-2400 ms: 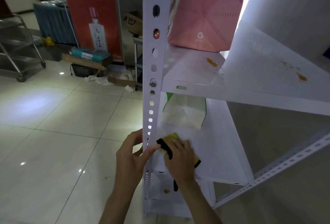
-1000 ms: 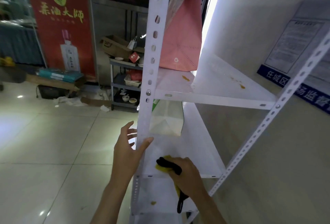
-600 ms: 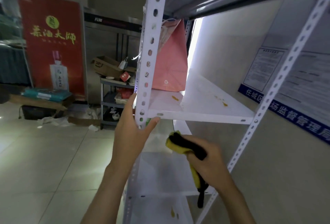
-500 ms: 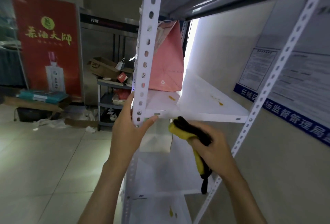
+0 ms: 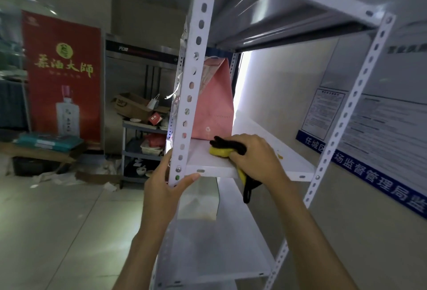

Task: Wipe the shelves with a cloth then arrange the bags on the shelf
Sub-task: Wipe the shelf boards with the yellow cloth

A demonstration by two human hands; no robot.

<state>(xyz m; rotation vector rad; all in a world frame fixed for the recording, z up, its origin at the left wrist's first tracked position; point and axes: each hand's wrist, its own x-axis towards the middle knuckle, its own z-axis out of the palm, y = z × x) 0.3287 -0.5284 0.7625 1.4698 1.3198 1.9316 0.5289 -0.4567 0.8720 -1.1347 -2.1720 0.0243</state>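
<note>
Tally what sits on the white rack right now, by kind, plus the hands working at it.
Paper bags: 2, a pink paper bag on the stained middle shelf and a pale white paper bag one shelf below.
Cloths: 1, the yellow and black cloth held by the right hand.
Hands: 2, with the left hand gripping the white perforated upright post.
Total: 5.

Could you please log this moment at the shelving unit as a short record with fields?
left hand: left hand holds the front upright of the white shelving unit
right hand: right hand presses a yellow and black cloth on the middle shelf
bag on middle shelf: pink paper bag, upright, behind the cloth
bag on lower shelf: pale paper bag
dirt: small yellowish stain right of the hand
</note>
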